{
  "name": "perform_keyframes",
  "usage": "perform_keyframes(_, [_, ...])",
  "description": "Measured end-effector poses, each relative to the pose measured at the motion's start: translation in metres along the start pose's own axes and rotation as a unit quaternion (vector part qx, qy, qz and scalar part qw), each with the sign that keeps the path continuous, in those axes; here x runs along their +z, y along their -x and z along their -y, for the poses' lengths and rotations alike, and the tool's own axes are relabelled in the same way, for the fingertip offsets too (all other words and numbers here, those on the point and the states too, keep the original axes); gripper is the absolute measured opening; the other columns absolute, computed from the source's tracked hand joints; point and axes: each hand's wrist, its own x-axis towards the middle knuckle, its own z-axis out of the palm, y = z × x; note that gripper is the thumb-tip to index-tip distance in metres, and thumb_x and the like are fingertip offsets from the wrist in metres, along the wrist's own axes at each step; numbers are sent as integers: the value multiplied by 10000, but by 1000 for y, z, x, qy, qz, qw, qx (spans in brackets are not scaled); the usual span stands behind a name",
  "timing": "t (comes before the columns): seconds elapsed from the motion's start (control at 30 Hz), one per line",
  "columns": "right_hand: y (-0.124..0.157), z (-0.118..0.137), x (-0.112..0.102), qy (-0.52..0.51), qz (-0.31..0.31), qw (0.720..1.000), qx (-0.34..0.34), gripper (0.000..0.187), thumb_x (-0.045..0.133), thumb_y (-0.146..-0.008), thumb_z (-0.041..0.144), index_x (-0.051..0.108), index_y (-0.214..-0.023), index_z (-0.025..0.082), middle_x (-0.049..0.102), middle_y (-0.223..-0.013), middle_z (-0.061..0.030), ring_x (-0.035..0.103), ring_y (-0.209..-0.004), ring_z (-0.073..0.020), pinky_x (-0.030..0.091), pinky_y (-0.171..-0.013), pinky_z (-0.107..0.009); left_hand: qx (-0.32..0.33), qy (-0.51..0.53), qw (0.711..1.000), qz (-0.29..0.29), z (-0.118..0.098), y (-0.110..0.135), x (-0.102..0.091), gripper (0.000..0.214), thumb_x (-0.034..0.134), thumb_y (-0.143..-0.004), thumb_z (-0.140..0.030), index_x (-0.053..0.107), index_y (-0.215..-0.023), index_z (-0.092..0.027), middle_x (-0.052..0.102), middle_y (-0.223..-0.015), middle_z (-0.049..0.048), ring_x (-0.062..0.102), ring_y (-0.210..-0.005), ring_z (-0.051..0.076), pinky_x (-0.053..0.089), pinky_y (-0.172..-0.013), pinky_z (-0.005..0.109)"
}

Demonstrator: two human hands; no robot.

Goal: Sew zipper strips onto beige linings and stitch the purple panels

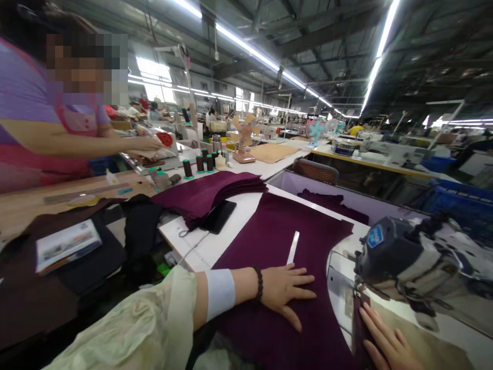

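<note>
Both hands press flat on dark purple cloth at a sewing machine.

Left hand (pixel 285 292) lies palm down, fingers spread, forearm reaching in from the left, on the purple fabric (pixel 277 236) spread over the white table (pixel 215 241). Right hand (pixel 387 343), open too, rests fingers forward on the cloth's edge just below the sewing machine (pixel 400 257). A white strip (pixel 293 247) lies just beyond the left fingertips.

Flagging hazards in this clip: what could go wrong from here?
The right hand lies on the fabric close to the sewing machine head, so fingers might get caught. The left hand presses the fabric flat beside a white strip, which could shift. The phone under the fabric stack might slide off.
</note>
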Motion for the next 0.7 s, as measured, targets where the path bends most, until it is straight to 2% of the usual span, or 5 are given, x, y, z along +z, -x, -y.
perform_keyframes(0.17, [-22,42,-51,-80,75,986,127,487,251,-906,340,412,-1342,194,357,-1374,-56,386,-1249,-260,387,-990,-503,-34,0,999,-13,-21,1,-16,625,583,-777,-479,483,-1272,-112,368,-1390,137,320,-1301,251,214,-1102,378])
perform_keyframes(0.27, [-34,50,-72,-115,130,974,148,473,260,-919,278,399,-1338,108,327,-1394,-89,336,-1286,-237,320,-1044,-494,0,35,998,58,-32,15,-5,872,545,-706,-659,379,-1342,-86,297,-1411,180,291,-1307,302,262,-1070,457])
perform_keyframes(0.37, [-38,46,-78,-114,161,962,188,460,351,-910,254,374,-1352,128,273,-1427,-56,262,-1324,-183,231,-1107,-424,19,17,999,42,-27,26,17,722,474,-807,-595,338,-1371,-165,259,-1435,140,273,-1316,295,276,-1053,494])
perform_keyframes(0.5, [-36,45,-78,-140,157,958,193,459,363,-919,260,362,-1356,117,274,-1427,-75,242,-1330,-185,210,-1107,-429,38,-10,999,-17,-21,28,37,643,479,-843,-521,288,-1393,-247,309,-1429,87,349,-1285,270,331,-1036,465])
perform_keyframes(0.7, [-36,46,-79,-140,160,956,203,469,386,-918,263,346,-1364,122,265,-1433,-61,229,-1334,-166,188,-1120,-411,21,-17,999,-40,-21,20,32,519,464,-873,-428,379,-1354,-253,422,-1366,77,455,-1194,267,402,-985,446])
